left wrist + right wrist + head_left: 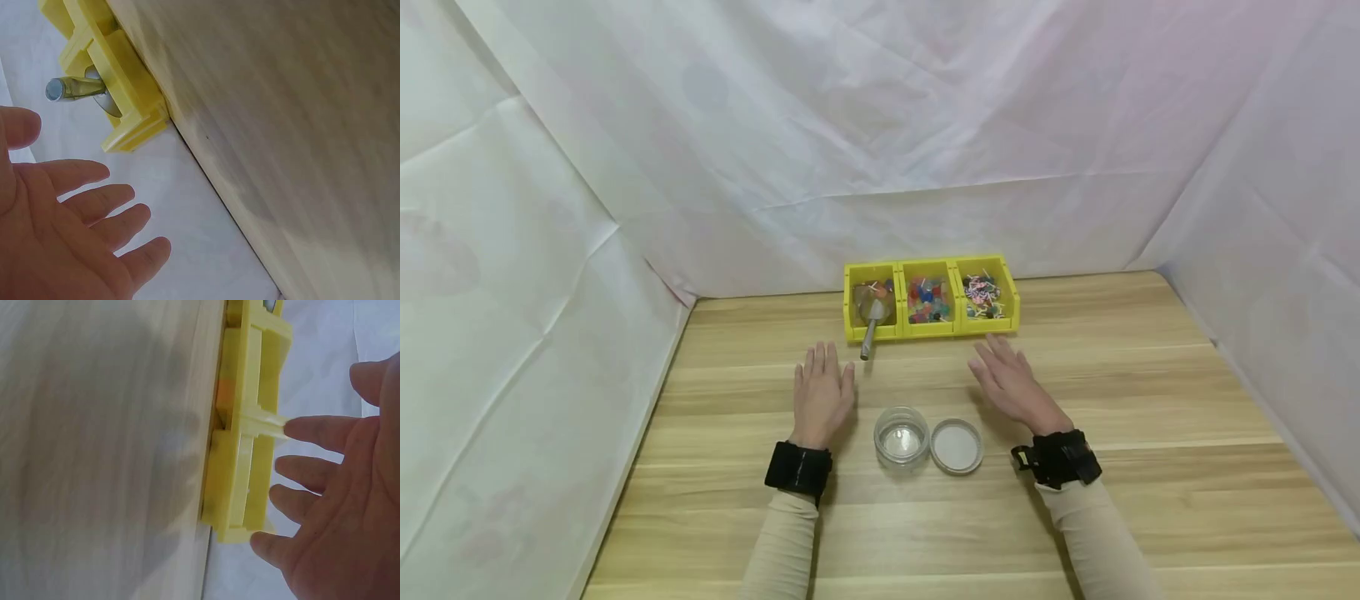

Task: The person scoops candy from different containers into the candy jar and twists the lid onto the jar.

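My left hand [822, 402] is held palm down over the wooden table with its fingers straight, left of a clear round jar [901, 440] that stands without its lid. Beside the jar, touching or nearly so, lies a round lid [957, 447] with a pale inside. My right hand [1013, 392] is spread to the right of the lid, fingers extended toward the yellow bins [927, 332]. Neither hand holds anything. A metal scoop [868, 337] leans in the left bin, its handle sticking out over the front. The left wrist view also shows the scoop's handle [78, 88].
The three joined bins stand at the table's back edge. Small wrapped candies with sticks [982, 293] fill the right bin, colourful pieces [928, 302] the middle one. White cloth [880, 142] hangs behind and at both sides of the wooden table [895, 542].
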A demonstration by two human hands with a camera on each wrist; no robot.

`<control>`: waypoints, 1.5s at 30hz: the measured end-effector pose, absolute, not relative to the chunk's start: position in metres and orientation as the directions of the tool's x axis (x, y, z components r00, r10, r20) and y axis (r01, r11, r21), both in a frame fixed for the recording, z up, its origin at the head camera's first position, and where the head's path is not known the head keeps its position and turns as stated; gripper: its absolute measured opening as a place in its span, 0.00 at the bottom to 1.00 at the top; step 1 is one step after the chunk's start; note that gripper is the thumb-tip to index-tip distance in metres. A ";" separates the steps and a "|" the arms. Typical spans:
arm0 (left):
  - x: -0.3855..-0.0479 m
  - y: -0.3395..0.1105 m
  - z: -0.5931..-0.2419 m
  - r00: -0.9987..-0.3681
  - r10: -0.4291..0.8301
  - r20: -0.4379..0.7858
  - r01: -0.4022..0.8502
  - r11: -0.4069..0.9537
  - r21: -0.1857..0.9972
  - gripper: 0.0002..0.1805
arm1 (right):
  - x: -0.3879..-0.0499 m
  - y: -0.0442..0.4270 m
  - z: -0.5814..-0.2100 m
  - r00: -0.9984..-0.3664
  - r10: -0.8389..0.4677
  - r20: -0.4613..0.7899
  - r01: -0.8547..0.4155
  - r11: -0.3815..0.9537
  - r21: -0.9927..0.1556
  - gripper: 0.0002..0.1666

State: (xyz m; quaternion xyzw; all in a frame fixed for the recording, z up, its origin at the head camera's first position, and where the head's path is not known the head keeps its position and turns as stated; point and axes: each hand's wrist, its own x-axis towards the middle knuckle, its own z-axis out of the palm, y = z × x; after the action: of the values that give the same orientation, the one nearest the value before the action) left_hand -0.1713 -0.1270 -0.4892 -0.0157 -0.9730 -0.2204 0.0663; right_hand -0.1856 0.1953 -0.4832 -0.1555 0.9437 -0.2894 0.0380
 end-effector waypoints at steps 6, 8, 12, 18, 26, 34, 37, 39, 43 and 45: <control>-0.172 -0.130 -0.488 -0.985 -0.003 0.170 0.077 0.884 0.461 0.33 | -0.191 0.189 -0.478 -0.933 -0.361 0.012 -0.309 0.780 -0.544 0.38; -0.173 -0.131 -0.488 -0.984 -0.006 0.177 0.080 0.877 0.473 0.33 | -0.192 0.187 -0.476 -0.927 -0.375 0.010 -0.322 0.783 -0.532 0.37; -0.174 -0.132 -0.487 -0.981 -0.006 0.195 0.092 0.868 0.487 0.32 | -0.195 0.184 -0.472 -0.912 -0.409 0.007 -0.355 0.782 -0.512 0.34; -0.177 -0.133 -0.486 -0.972 -0.017 0.234 0.105 0.860 0.500 0.32 | -0.202 0.179 -0.466 -0.895 -0.447 -0.015 -0.379 0.777 -0.503 0.31; -0.178 -0.134 -0.486 -0.961 -0.041 0.273 0.113 0.843 0.525 0.31 | -0.213 0.171 -0.461 -0.871 -0.491 -0.027 -0.408 0.752 -0.518 0.28; -0.180 -0.139 -0.483 -0.964 -0.059 0.261 0.092 0.842 0.531 0.29 | -0.227 0.157 -0.452 -0.851 -0.516 -0.101 -0.372 0.726 -0.579 0.26; -0.182 -0.141 -0.482 -0.967 -0.072 0.245 0.073 0.843 0.532 0.28 | -0.232 0.152 -0.450 -0.831 -0.544 -0.115 -0.381 0.707 -0.596 0.25; -0.183 -0.142 -0.481 -0.967 -0.080 0.240 0.064 0.841 0.538 0.28 | -0.236 0.148 -0.449 -0.819 -0.559 -0.128 -0.383 0.699 -0.604 0.25; -0.186 -0.143 -0.480 -0.967 -0.085 0.239 0.063 0.831 0.552 0.28 | -0.242 0.140 -0.447 -0.802 -0.576 -0.160 -0.381 0.699 -0.605 0.26; -0.187 -0.144 -0.480 -0.967 -0.086 0.238 0.065 0.824 0.563 0.28 | -0.244 0.136 -0.445 -0.795 -0.583 -0.170 -0.384 0.699 -0.603 0.26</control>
State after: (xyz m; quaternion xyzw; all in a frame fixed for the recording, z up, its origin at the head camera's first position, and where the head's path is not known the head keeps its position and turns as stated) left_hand -0.1867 -0.1440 -0.4797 0.0054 -0.9465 -0.2964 0.1277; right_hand -0.2442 0.1358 -0.4449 -0.2670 0.9046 -0.2813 0.1769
